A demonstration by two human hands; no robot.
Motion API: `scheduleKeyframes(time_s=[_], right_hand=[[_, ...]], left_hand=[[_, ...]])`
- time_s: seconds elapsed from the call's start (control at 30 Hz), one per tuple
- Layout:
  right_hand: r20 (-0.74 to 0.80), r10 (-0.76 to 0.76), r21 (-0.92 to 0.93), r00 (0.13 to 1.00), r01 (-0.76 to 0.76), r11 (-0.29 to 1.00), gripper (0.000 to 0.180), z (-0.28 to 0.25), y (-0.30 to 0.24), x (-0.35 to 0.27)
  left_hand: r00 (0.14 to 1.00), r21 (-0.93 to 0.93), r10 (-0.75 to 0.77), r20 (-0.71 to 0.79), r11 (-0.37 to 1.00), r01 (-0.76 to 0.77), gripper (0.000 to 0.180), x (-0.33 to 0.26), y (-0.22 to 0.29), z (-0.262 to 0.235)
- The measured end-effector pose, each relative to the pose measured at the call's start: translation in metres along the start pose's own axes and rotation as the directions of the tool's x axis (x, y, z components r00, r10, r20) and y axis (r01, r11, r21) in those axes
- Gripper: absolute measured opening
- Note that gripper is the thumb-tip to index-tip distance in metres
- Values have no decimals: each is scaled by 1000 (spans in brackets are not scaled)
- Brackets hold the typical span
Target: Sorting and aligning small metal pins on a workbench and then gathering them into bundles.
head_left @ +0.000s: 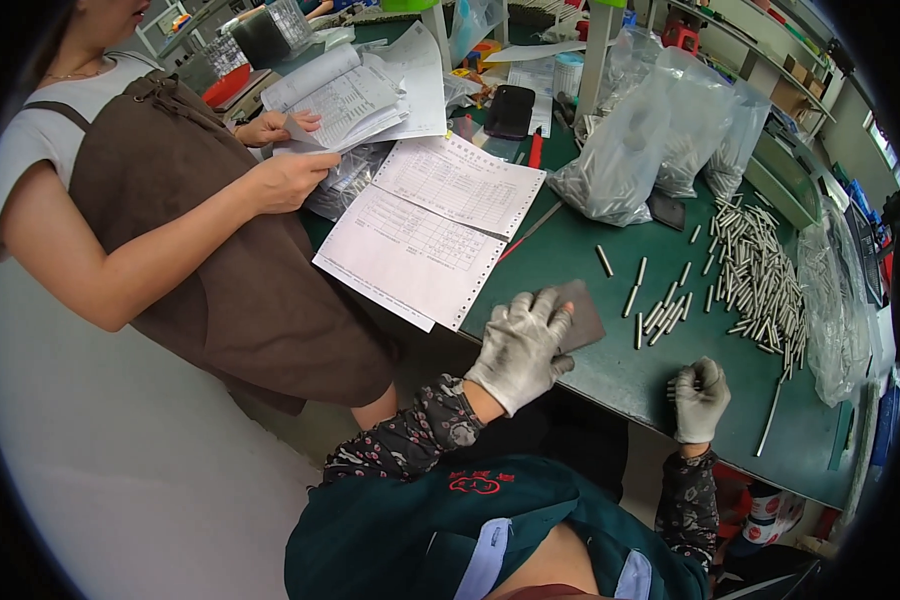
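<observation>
Your left hand (522,348), in a grubby cloth glove, lies over a flat, squarish grey pad (586,322) mid-frame, can't tell if gripped; your right hand (700,402)'s curled, contents hidden; smooth metal pins (760,285) heap above it, frame right.

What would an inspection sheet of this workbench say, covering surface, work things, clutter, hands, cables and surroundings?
Surface: green tabletop, partly covered.
Work things: metal pins heaped at the right, some lying apart nearer the middle; flat grey-brown pad near the front edge.
Clutter: printed sheets, a red pen and filled plastic bags beyond the pins.
Hands: left hand, gloved, touching the pad; right hand, gloved, fingers curled, near the front edge; whether it holds anything cannot be told.
Cables: nothing seen for certain.
Surroundings: another person at the left, holding papers; red stool in the background.
</observation>
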State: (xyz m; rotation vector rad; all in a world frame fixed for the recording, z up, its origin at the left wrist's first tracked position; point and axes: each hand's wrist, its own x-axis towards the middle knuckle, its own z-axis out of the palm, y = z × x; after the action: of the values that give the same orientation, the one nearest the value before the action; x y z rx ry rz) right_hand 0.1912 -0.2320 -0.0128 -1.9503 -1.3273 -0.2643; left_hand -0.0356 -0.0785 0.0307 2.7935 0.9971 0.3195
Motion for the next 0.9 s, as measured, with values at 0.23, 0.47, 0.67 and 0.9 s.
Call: scheduleKeyframes(time_s=[0.23, 0.47, 0.67, 0.9], right_hand=[[177, 494, 666, 851, -473, 576, 12, -15, -45, 35], [32, -141, 414, 989, 116, 903, 10, 43, -103, 80], [242, -505, 80, 828, 502, 861, 15, 78, -121, 85], [331, -526, 79, 783, 533, 843, 18, 78, -126, 87]], left_hand=[[977, -117, 98, -191, 986, -122, 114, 4, -24, 10], [986, -357, 84, -147, 925, -132, 126, 17, -36, 43], [970, -360, 89, -227, 917, -169, 114, 21, -36, 40], [953, -304, 86, -290, 936, -177, 103, 17, -36, 33]])
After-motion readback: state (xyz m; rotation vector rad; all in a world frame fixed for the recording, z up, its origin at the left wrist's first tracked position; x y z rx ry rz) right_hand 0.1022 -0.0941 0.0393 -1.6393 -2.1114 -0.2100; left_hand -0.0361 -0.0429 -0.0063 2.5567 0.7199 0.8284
